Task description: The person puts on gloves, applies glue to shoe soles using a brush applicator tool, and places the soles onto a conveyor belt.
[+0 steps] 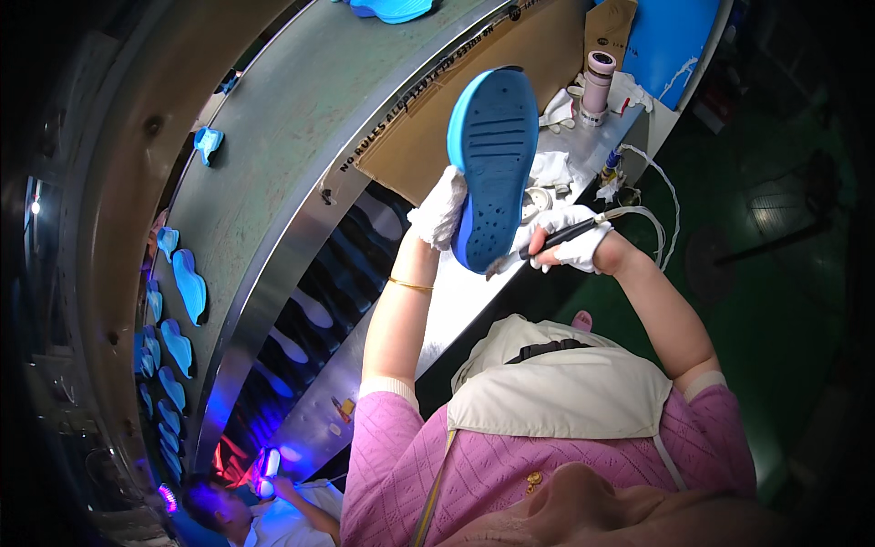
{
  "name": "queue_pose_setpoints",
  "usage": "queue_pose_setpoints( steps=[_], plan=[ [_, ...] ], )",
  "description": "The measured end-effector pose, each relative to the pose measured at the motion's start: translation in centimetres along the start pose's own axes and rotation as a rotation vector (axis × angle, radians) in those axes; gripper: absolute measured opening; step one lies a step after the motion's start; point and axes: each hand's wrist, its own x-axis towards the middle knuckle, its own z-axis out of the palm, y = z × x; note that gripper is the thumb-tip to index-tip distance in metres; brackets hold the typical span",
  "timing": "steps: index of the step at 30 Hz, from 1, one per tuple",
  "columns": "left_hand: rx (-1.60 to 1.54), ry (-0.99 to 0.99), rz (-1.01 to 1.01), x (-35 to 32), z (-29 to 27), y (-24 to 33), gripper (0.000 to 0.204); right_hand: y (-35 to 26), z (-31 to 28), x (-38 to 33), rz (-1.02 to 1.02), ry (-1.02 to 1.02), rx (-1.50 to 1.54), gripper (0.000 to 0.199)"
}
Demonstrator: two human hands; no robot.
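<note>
My left hand (439, 210), in a white glove, grips the side of a blue shoe sole (497, 164), held up with its grooved and dimpled face toward me. In my right hand (570, 239), also gloved with the fingertips bare, is a slim black-handled brush (558, 239). The brush tip is at the sole's lower end, seemingly touching its edge. A thin white hose (643, 211) runs from the brush's rear end. Both hands are closed, over the metal worktop (401, 337).
On the left a green conveyor belt (273, 118) carries several blue soles (190, 284). Beyond the sole are a cardboard sheet (410, 137), a pink bottle (598, 82) and white cloths (551, 169). Dark slots under the belt hold pale soles. A co-worker (264, 515) sits lower left.
</note>
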Motion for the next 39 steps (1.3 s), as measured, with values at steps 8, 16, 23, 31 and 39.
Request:
queue_pose_setpoints(
  steps=[8, 16, 23, 31, 39],
  plan=[
    [0.262, 0.178, -0.234, 1.1, 1.1, 1.3, 0.06, -1.4, 1.7, 0.5, -0.11, -0.045, -0.701, 0.01],
    [0.511, 0.308, -0.383, 0.7, 2.2, 2.9, 0.068, -0.5, 0.6, 1.3, -0.183, -0.015, -0.702, 0.011],
    [0.403, 0.348, -0.31, 0.4, 1.1, 1.9, 0.064, -1.0, -1.2, 1.9, -0.156, 0.018, -0.599, 0.008],
    [-0.355, 0.254, 0.261, -2.6, 3.1, 4.8, 0.08, -3.6, -1.2, 0.1, -0.22, 0.143, -0.303, 0.013],
    [-0.718, -0.079, -0.07, -4.6, -0.8, -3.3, 0.07, -1.5, 0.6, 0.4, -0.46, 0.386, -0.157, 0.009]
  ],
)
